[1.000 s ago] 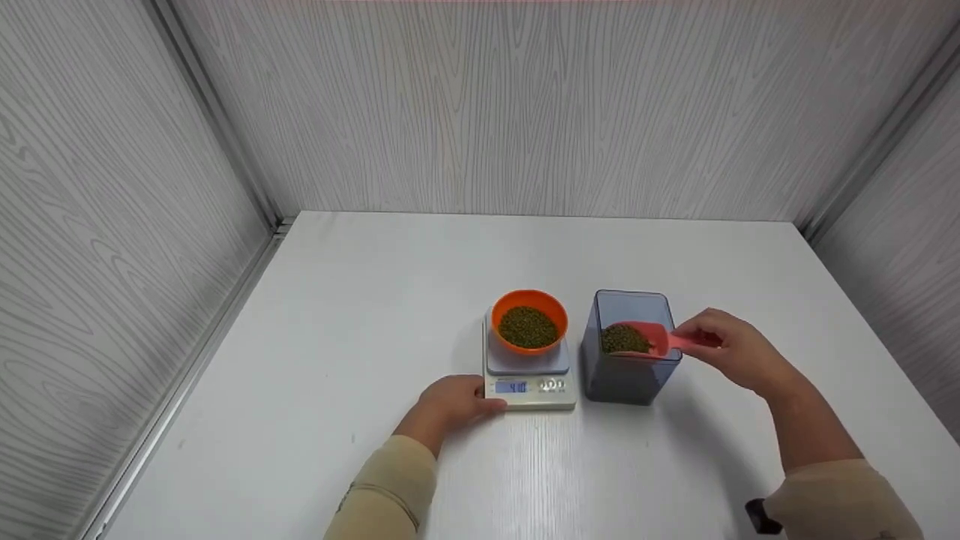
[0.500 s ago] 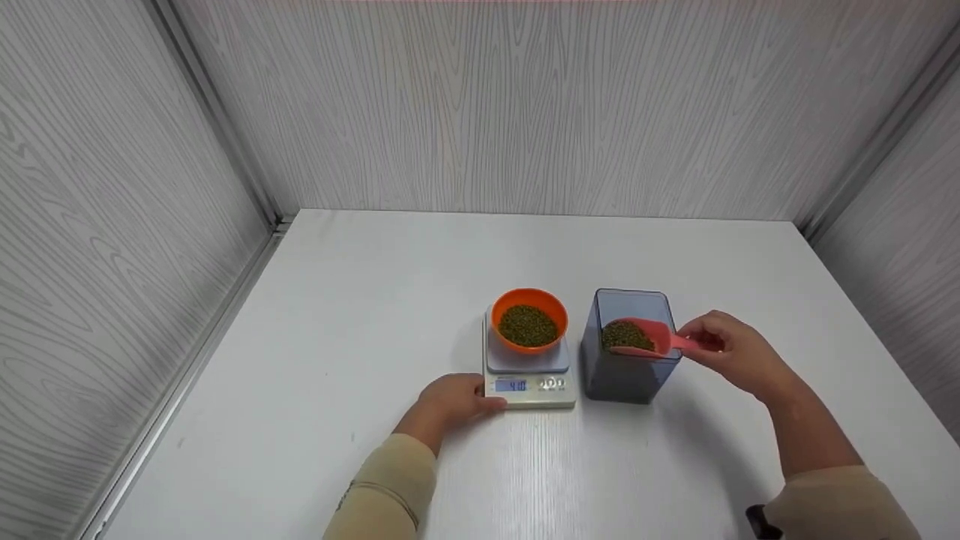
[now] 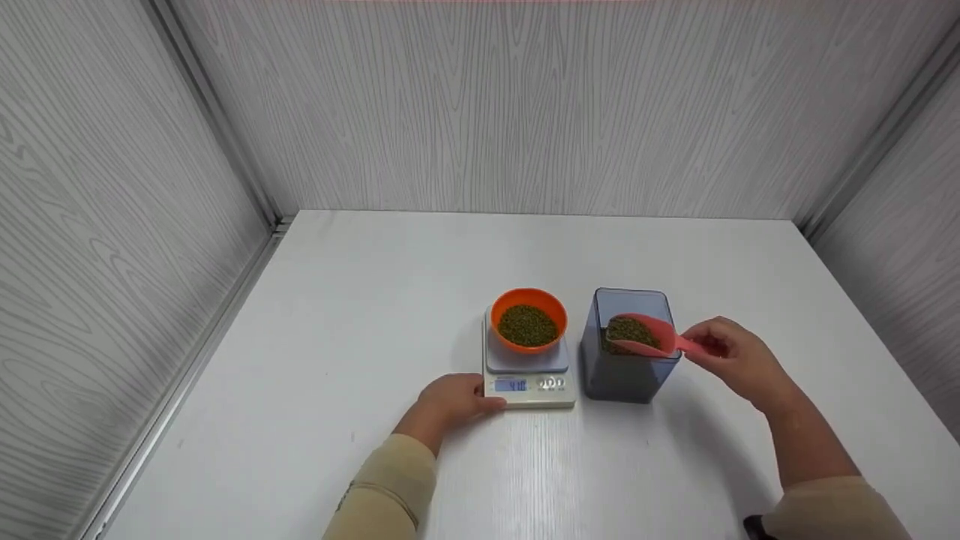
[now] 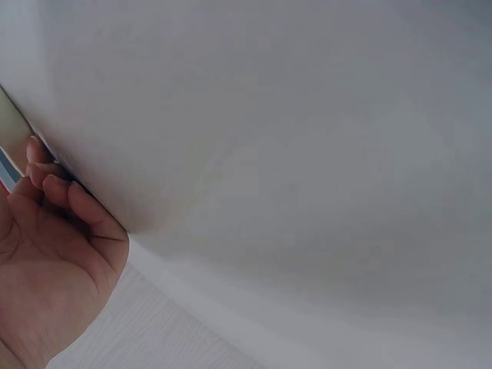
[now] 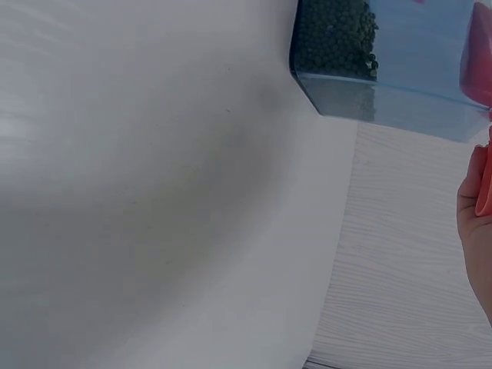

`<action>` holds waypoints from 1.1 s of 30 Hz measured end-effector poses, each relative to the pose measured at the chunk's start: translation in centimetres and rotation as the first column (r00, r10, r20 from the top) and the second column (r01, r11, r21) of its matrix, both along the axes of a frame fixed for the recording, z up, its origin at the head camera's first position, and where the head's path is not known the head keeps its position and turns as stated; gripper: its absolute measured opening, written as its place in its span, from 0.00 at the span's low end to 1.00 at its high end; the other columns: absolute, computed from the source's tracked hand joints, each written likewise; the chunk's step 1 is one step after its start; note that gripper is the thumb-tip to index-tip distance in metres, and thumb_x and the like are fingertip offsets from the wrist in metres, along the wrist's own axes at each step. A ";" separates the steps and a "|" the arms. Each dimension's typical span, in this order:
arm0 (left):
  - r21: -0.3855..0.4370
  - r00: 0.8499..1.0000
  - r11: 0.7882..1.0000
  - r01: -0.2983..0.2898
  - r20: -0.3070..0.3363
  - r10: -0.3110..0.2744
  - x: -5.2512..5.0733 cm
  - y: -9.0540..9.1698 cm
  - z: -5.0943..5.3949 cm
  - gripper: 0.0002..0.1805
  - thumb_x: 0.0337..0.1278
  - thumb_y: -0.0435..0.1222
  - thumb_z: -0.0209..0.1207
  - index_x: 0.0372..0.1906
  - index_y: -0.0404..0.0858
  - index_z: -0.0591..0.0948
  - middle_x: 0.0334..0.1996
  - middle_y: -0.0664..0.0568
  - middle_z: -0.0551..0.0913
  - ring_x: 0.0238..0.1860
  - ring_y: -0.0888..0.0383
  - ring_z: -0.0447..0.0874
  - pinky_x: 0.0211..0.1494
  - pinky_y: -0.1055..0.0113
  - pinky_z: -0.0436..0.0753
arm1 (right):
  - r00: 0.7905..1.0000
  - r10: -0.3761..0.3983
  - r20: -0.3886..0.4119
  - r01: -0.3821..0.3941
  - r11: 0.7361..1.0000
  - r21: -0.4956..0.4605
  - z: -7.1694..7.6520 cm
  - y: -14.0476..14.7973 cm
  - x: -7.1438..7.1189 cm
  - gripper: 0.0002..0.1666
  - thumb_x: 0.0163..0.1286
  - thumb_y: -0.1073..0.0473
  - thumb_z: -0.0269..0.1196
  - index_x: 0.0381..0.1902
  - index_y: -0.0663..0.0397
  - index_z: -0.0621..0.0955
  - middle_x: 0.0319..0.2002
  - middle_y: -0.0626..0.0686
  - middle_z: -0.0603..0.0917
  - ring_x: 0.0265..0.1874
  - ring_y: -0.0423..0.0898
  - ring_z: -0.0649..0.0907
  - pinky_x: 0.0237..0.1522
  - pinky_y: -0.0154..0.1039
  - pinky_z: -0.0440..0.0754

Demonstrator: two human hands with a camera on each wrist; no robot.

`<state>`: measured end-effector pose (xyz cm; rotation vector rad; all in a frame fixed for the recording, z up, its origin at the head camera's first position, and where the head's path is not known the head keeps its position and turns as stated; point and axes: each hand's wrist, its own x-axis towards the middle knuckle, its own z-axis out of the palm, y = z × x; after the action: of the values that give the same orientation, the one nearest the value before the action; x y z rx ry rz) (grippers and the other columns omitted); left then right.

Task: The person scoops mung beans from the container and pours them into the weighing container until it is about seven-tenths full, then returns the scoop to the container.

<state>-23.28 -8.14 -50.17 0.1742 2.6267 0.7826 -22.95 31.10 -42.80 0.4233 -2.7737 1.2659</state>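
Scale (image 3: pixel 529 370) with a lit display lies on a white table (image 3: pixel 360 315). On the scale's platform we see a round orange bowl (image 3: pixel 528 297), with small green grains (image 3: pixel 527 327) inside. The left hand (image 3: pixel 455 397) grips the scale, its thumb at the near left corner and its fingers at the left side.

Just to the right of the scale we find a tall, see-through, bluish-grey container (image 3: pixel 621 382), upright, holding more such grains. At the container's mouth is a red scoop (image 3: pixel 664 336) loaded with a green heap (image 3: pixel 631 331); we cannot tell whether it touches the rim. The right hand (image 3: pixel 735 356), farther right of the scale, holds the scoop's handle between thumb and fingers. The container stands between that hand and the scale, and the scoop hides part of the container's inside.

Nearer to us than the scale, we notice a beige sleeve (image 3: pixel 394 480) to its left and another sleeve (image 3: pixel 836 510) well to its right, beside a dark object (image 3: pixel 754 525) too cropped to name. Behind the scale, past the table, rises a grey wood-grained panel (image 3: pixel 480 105).
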 end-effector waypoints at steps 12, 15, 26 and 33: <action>-0.002 1.000 1.000 -0.002 0.009 0.002 -0.3 -0.1 -0.3 0.21 0.46 0.60 0.59 0.36 0.49 0.79 0.32 0.57 0.77 0.36 0.55 0.71 0.51 0.56 0.71 | 0.999 -0.023 0.039 0.025 0.999 -0.034 -0.7 0.2 -0.2 0.14 0.63 0.51 0.61 0.43 0.53 0.77 0.37 0.53 0.75 0.32 0.46 0.73 0.30 0.31 0.76; -0.008 1.000 1.000 0.005 0.007 -0.005 -0.3 -0.1 -0.3 0.21 0.46 0.60 0.59 0.37 0.48 0.78 0.33 0.57 0.77 0.36 0.56 0.71 0.52 0.56 0.71 | 1.000 -0.021 0.022 0.021 1.000 -0.018 -0.5 0.1 -0.2 0.13 0.63 0.52 0.61 0.42 0.52 0.78 0.37 0.52 0.75 0.32 0.46 0.73 0.30 0.31 0.76; -0.011 0.999 1.000 0.026 -0.021 -0.026 -0.2 -0.1 -0.4 0.20 0.47 0.59 0.58 0.36 0.48 0.78 0.32 0.56 0.77 0.35 0.56 0.71 0.50 0.57 0.71 | 0.998 0.008 -0.058 -0.007 1.000 0.010 1.9 -1.9 -0.9 0.11 0.62 0.56 0.62 0.40 0.54 0.79 0.36 0.52 0.75 0.32 0.44 0.74 0.31 0.29 0.75; -0.009 1.000 1.000 0.015 -0.011 -0.015 -0.2 -0.1 -0.4 0.20 0.47 0.59 0.59 0.36 0.48 0.78 0.32 0.57 0.77 0.35 0.56 0.71 0.50 0.57 0.71 | 0.996 0.038 -0.080 -0.033 0.998 0.060 2.9 -4.1 -1.5 0.10 0.62 0.56 0.62 0.40 0.52 0.79 0.36 0.49 0.75 0.33 0.46 0.73 0.31 0.29 0.75</action>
<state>-23.47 -8.21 -50.53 0.1957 2.6358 0.7676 -24.44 27.03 -39.90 0.5178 -2.7523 1.1500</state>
